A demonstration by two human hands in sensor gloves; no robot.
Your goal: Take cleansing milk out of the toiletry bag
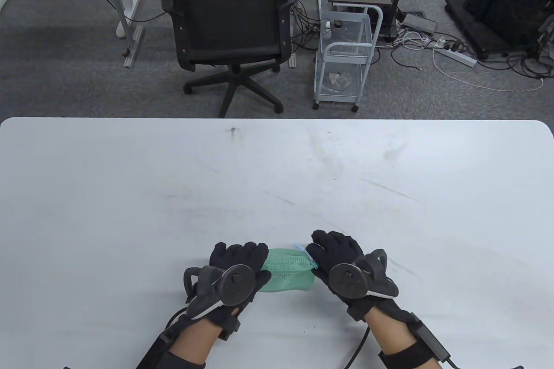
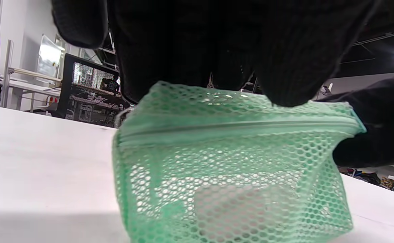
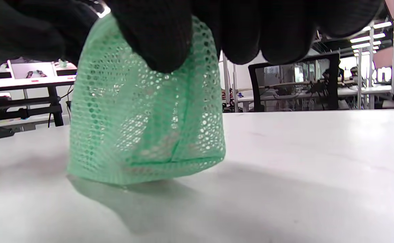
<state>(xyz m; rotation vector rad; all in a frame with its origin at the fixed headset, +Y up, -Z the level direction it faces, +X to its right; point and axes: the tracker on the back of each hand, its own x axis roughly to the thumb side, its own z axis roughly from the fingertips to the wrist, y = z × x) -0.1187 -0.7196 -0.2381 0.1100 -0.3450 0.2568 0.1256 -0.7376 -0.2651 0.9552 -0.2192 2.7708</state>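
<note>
A green mesh toiletry bag (image 1: 288,273) stands on the white table (image 1: 277,178) near its front edge, between my two hands. Its zipper runs along the top and looks closed in the left wrist view (image 2: 237,126). A pale shape, likely the cleansing milk (image 2: 237,206), shows dimly through the mesh. My left hand (image 1: 242,263) holds the bag's left end, fingers on its top (image 2: 284,67). My right hand (image 1: 322,256) grips the right end at a light-blue zipper tab (image 1: 308,255); its fingers press on the bag's top (image 3: 156,37).
Beyond the table's far edge stand a black office chair (image 1: 229,27) and a white wire cart (image 1: 346,57) on the carpet. The table holds only the bag and my hands.
</note>
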